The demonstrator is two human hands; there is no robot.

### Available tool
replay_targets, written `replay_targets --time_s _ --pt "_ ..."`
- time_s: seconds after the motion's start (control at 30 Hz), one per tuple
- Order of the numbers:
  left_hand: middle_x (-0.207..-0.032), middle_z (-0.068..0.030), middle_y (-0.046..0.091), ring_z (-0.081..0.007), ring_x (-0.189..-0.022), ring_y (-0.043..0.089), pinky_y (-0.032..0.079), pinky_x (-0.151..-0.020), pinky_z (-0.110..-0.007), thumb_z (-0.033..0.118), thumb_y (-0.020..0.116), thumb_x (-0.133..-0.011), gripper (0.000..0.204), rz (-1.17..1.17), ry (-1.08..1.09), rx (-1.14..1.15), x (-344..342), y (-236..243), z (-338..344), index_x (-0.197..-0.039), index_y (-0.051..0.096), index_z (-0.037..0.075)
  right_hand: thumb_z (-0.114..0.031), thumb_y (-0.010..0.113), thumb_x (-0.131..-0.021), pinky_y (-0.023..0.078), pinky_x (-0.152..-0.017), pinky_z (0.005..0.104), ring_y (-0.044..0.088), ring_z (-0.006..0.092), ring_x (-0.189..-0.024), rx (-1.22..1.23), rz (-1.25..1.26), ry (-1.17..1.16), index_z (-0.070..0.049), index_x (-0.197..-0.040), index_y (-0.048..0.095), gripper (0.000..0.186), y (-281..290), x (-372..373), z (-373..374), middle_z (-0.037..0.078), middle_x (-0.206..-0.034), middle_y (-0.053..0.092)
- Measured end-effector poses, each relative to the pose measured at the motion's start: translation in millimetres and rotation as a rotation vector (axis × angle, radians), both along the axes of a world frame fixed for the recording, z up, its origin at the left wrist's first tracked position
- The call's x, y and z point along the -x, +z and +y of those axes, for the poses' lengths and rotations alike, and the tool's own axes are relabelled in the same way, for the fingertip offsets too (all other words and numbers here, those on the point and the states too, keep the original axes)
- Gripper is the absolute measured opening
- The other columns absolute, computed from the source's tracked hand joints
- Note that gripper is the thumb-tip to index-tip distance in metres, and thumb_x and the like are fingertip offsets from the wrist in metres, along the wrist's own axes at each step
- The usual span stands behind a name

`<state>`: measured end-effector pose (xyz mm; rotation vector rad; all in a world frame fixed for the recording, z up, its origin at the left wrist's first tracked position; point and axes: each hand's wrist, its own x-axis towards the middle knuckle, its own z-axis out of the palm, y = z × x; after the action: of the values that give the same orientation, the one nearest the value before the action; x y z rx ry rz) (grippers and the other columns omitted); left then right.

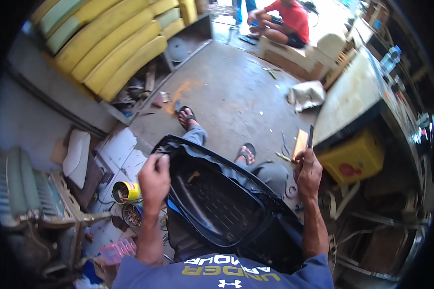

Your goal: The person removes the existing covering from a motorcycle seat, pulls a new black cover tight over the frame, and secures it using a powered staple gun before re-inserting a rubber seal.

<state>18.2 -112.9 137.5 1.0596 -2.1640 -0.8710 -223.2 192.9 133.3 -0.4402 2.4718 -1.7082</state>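
A black shell [217, 202] is lying across my lap [271, 177] to its far edge, possibly sliding if poorly braced. My left hand [155, 176] is resting curled at the shell's far-left corner, grip unclear; my right hand [309, 171] is clutching a dark flat tool [311, 136], risking scratches if slipping.

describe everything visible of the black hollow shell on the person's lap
The black, hollow, plastic-looking shell lies across the person's grey trousers, open side up. Long, it has a raised rim, slot-like marks on its floor and a small tan patch inside. The left hand is at its far left end; contact is unclear.
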Motion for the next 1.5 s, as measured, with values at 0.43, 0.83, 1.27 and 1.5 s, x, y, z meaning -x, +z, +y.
replay_targets --time_s 0.43,0.83,1.27,1.5 --pt "-0.100 -0.0099 0.063 -0.0321 -0.103 0.053 0.041 -0.096 -0.046 0.025 0.073 -0.091 0.026 -0.249 0.201 0.405 64 -40 4 -0.109 0.071 0.006 -0.017 0.056 -0.105 0.055 -0.083 0.0469 0.072 0.0395 -0.101 -0.221 0.184 0.841 -0.014 -0.150 0.052 0.045 28 -30 -159 0.023 -0.118 0.072" --pt "-0.094 -0.0060 0.063 -0.0298 -0.097 0.056 0.042 -0.088 -0.047 0.021 0.076 -0.088 0.013 -0.134 0.173 0.342 60 -52 -12 -0.095 0.072 0.011 -0.017 0.060 -0.101 0.053 -0.086 0.0466 0.068 0.0403 -0.098 -0.256 0.121 0.895 -0.018 -0.143 0.062 0.042 13 -38 -200 0.023 -0.097 0.068" --pt "-0.092 -0.0036 0.063 -0.0292 -0.093 0.057 0.041 -0.084 -0.046 0.018 0.074 -0.087 0.008 -0.050 0.167 0.327 54 -56 -12 -0.089 0.069 0.012 -0.032 0.050 -0.102 0.053 -0.099 0.0487 0.069 0.0419 -0.112 -0.790 -0.031 1.099 -0.030 -0.141 0.063 0.041 27 -29 -249 0.024 -0.118 0.072" --pt "-0.088 -0.0104 0.063 -0.0337 -0.088 0.057 0.044 -0.083 -0.047 0.011 0.073 -0.088 0.009 0.066 0.169 0.269 52 -51 -13 -0.089 0.067 0.005 -0.033 0.045 -0.102 0.052 -0.101 0.0507 0.068 0.0445 -0.113 -0.925 -0.067 1.048 -0.034 -0.142 0.062 0.043 31 -35 -246 0.025 -0.119 0.071"
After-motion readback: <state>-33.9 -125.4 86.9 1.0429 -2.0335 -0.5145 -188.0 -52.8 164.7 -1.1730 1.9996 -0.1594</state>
